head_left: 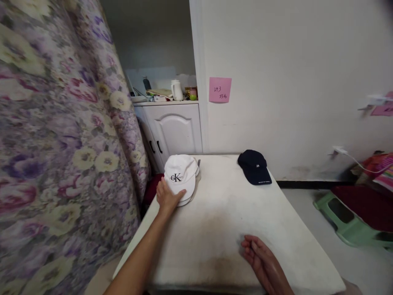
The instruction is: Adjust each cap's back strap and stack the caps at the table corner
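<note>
A white baseball cap [181, 170] with a black "CK" mark lies at the table's left edge, on top of at least one more light cap whose brim shows underneath. My left hand [167, 196] grips its near left side, thumb over the brim and fingers along the crown. A dark navy cap [254, 166] with small white lettering on its brim rests at the far right corner. Low over the near right part of the table is my right hand [259, 256], empty, with fingers loosely bent and apart.
The pale table [227, 221] has brownish stains near its front. A floral curtain [70, 155] hangs along the left. Behind stands a white cabinet [178, 127] with a white jug [177, 90] and clutter on top. A green stool [346, 217] is at right.
</note>
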Demonstrator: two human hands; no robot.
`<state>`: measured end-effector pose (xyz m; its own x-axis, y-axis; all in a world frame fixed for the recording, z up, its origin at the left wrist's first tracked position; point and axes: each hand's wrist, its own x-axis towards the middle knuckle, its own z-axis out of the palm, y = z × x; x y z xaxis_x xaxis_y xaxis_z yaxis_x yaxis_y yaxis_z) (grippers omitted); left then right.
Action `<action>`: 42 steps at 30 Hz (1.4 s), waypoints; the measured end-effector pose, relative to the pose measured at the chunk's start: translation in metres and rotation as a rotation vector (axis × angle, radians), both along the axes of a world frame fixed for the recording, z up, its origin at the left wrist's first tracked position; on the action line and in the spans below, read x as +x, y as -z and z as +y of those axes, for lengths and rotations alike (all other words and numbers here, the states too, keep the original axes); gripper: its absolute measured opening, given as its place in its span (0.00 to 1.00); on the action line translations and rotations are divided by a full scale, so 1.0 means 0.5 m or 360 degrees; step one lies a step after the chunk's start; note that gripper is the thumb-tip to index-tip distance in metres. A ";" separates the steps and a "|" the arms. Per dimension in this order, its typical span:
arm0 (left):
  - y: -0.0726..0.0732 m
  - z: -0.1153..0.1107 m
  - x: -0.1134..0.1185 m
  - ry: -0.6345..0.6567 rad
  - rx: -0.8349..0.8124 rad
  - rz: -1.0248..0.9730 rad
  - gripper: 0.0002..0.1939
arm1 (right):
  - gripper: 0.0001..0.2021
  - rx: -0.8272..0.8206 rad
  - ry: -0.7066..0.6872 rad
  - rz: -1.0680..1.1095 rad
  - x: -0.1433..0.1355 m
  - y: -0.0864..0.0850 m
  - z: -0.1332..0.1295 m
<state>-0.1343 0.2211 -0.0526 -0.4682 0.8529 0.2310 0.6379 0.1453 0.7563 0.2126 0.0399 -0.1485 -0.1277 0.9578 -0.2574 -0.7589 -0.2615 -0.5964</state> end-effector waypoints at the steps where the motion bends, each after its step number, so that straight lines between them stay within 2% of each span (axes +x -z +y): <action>1: -0.001 0.004 0.022 -0.0014 0.0012 0.0071 0.65 | 0.16 0.0003 -0.0002 0.0005 0.000 -0.001 0.000; 3: -0.005 0.016 0.057 -0.0044 0.0032 0.0171 0.65 | 0.16 0.0008 -0.0002 0.0019 -0.002 -0.002 0.001; 6: -0.015 0.041 0.086 -0.0100 -0.0024 0.0362 0.65 | 0.16 0.0020 0.0017 0.0038 -0.004 -0.007 0.002; 11: -0.010 0.063 0.086 -0.0170 -0.0202 0.0622 0.61 | 0.16 0.0057 0.0041 0.0079 -0.009 -0.021 0.009; 16: -0.001 0.038 0.091 -0.0108 -0.0147 0.0720 0.57 | 0.13 0.0114 0.0016 0.0142 -0.007 -0.026 0.016; 19: 0.030 -0.010 0.129 0.0027 0.0065 0.0863 0.46 | 0.13 0.0072 0.0033 0.0160 0.001 -0.024 0.021; 21: 0.070 -0.051 0.165 0.0201 0.0133 0.0929 0.41 | 0.14 0.0030 0.0045 0.0190 0.010 -0.022 0.029; 24: 0.137 -0.106 0.212 0.0543 0.0036 0.1004 0.36 | 0.13 -0.0024 0.0105 0.0224 0.032 -0.021 0.052; 26: 0.165 -0.128 0.229 0.0773 -0.0013 0.1066 0.28 | 0.12 -0.0048 0.0203 0.0214 0.054 -0.022 0.078; 28: 0.174 -0.137 0.234 0.0878 -0.0029 0.1098 0.24 | 0.11 -0.0059 0.0330 0.0196 0.079 -0.022 0.114; 34: 0.162 -0.128 0.231 0.0857 -0.0030 0.1063 0.21 | 0.09 -0.0071 0.0584 0.0197 0.146 -0.016 0.258; 38: 0.167 -0.126 0.231 0.0856 -0.0014 0.0991 0.21 | 0.08 -0.0126 0.0723 0.0211 0.168 -0.019 0.347; 42: 0.173 -0.124 0.228 0.0845 -0.0009 0.1035 0.21 | 0.16 -0.0229 0.0847 0.0208 0.187 -0.033 0.419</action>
<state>-0.0203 0.1591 -0.1391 0.2211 0.9243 0.3112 0.9312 -0.2949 0.2144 0.3059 0.2496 -0.1322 0.3235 0.8554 -0.4045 -0.8734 0.1055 -0.4755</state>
